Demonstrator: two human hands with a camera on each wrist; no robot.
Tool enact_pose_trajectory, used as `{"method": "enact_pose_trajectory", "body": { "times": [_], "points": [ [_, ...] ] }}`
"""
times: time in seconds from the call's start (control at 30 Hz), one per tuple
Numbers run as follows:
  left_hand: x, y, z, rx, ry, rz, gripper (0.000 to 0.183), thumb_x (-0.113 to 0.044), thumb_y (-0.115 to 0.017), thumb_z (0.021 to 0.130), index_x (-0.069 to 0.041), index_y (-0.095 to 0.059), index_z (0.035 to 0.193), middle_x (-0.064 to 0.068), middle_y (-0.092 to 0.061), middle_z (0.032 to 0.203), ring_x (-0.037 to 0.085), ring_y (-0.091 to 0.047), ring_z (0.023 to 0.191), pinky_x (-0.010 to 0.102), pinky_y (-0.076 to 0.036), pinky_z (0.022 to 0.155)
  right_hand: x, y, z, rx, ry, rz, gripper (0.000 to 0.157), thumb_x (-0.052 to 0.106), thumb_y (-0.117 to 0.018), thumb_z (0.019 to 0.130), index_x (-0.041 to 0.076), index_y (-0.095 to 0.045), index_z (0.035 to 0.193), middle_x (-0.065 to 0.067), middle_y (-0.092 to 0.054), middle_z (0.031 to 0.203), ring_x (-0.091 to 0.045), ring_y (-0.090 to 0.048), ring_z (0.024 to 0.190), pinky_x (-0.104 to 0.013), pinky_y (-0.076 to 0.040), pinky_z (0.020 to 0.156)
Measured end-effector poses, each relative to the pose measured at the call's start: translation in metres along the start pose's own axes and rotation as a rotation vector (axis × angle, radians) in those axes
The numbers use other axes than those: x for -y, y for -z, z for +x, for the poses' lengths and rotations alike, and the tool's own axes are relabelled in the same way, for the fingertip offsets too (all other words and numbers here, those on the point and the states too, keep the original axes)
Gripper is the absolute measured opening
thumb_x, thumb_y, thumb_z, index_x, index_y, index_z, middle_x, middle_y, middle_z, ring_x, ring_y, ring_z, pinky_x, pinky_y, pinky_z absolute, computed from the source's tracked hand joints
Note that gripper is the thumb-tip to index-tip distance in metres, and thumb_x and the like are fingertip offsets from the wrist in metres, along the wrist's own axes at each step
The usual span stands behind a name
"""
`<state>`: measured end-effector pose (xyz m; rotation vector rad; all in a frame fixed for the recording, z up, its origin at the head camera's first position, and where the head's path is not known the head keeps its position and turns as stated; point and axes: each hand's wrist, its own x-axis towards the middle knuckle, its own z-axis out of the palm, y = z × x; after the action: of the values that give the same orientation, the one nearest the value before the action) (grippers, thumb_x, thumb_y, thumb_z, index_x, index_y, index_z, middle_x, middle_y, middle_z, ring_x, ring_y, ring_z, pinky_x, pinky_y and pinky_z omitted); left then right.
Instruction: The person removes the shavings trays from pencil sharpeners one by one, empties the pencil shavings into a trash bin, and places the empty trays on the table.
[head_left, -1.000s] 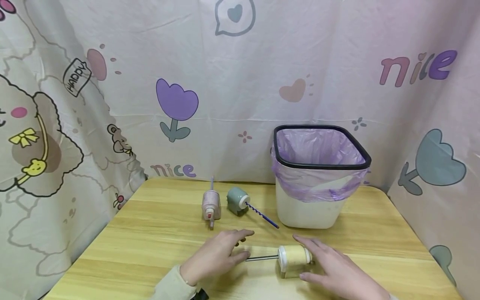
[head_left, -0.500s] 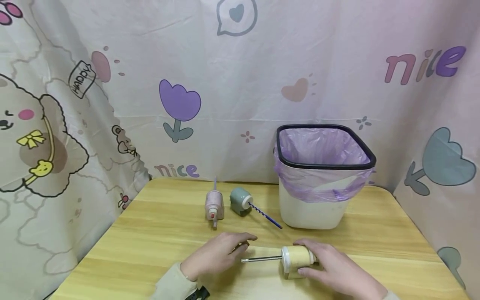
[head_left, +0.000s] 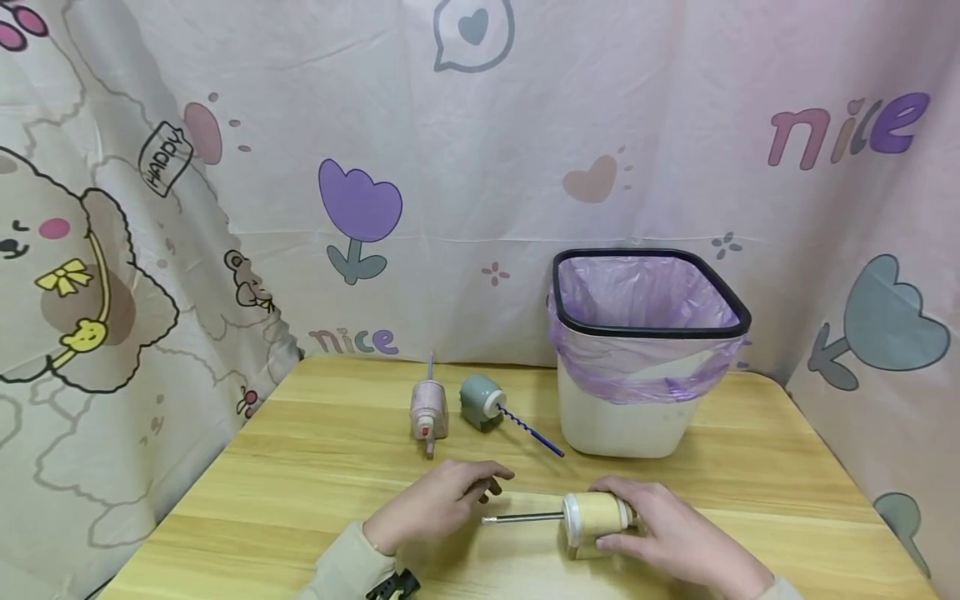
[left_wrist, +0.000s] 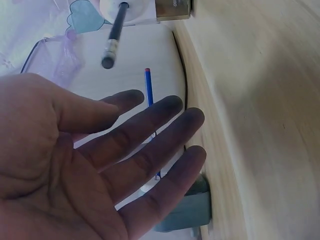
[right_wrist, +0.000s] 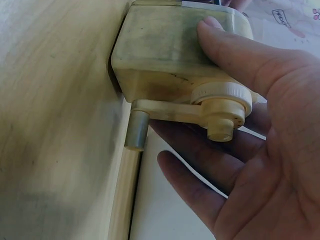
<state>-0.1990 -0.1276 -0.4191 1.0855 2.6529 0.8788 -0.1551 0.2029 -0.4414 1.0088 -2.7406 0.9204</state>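
the left hand point(left_wrist: 100, 160) is showing its palm, fingers extending. above them, a dark pencil point(left_wrist: 116, 35) is pointing down, not touching. behind the fingers, a blue pencil point(left_wrist: 148, 87) and a grey-green block point(left_wrist: 187, 212) are partly hiding. a wooden table point(left_wrist: 270, 125) is filling the right side.

Curtained-off desk nook from where I'm standing, home or studio unclear. Cartoon-print curtain point(head_left: 480, 167) at 9, 12, 3 o'clock; wood-grain table point(head_left: 300, 450); bagged bin point(head_left: 622, 425) at 1 o'clock.
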Motion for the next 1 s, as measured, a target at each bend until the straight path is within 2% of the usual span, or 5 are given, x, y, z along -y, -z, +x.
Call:
{"method": "enact_pose_trajectory", "body": {
  "times": [0.23, 0.4, 0.67, 0.87, 1.0],
  "points": [
    [0.002, -0.002, 0.003, -0.034, -0.017, -0.05, 0.033, -0.001, -0.047, 0.102, -0.012, -0.066, 0.126, 0.003, -0.075, 0.107, 0.009, -0.071, 0.093, 0.017, -0.057, 0.081, 0.002, 0.004, 0.001, -0.012, 0.002, 0.036, 0.048, 0.048, -0.071, 0.089, 0.023, -0.06, 0.128, 0.019, -0.063, 0.098, 0.006, -0.055, 0.08, -0.02, -0.051, 0.069],
    [0.006, -0.005, 0.006, -0.069, -0.024, -0.043, 0.029, -0.004, -0.055, 0.1, -0.014, -0.067, 0.124, -0.002, -0.075, 0.102, 0.001, -0.067, 0.09, 0.018, -0.057, 0.08, 0.003, 0.009, 0.001, -0.089, 0.039, 0.004, 0.045, 0.045, -0.073, 0.088, 0.028, -0.06, 0.128, 0.021, -0.062, 0.094, 0.006, -0.054, 0.078, -0.018, -0.05, 0.067],
    [0.004, -0.01, 0.005, -0.08, -0.024, -0.052, 0.037, -0.012, -0.066, 0.095, -0.017, -0.063, 0.131, 0.004, -0.072, 0.122, 0.0, -0.067, 0.095, 0.023, -0.058, 0.088, 0.005, 0.013, 0.0, -0.144, 0.051, -0.018, 0.042, 0.043, -0.075, 0.088, 0.032, -0.06, 0.125, 0.023, -0.061, 0.092, 0.007, -0.055, 0.076, -0.018, -0.05, 0.065],
    [-0.002, -0.012, 0.004, -0.088, -0.054, -0.024, 0.042, -0.024, -0.068, 0.094, -0.023, -0.06, 0.136, -0.004, -0.067, 0.132, 0.007, -0.066, 0.111, 0.03, -0.055, 0.1, 0.008, 0.016, 0.001, -0.162, 0.039, -0.042, 0.04, 0.044, -0.076, 0.087, 0.034, -0.061, 0.122, 0.025, -0.061, 0.09, 0.007, -0.055, 0.076, -0.019, -0.051, 0.067],
    [-0.002, -0.014, 0.005, -0.065, -0.047, -0.128, 0.044, -0.026, -0.069, 0.094, -0.025, -0.058, 0.137, -0.002, -0.068, 0.13, 0.004, -0.068, 0.104, 0.025, -0.057, 0.093, 0.01, 0.017, 0.001, -0.176, 0.043, -0.057, 0.04, 0.044, -0.077, 0.086, 0.033, -0.061, 0.121, 0.025, -0.061, 0.091, 0.008, -0.055, 0.076, -0.019, -0.051, 0.068]
  ]
}}
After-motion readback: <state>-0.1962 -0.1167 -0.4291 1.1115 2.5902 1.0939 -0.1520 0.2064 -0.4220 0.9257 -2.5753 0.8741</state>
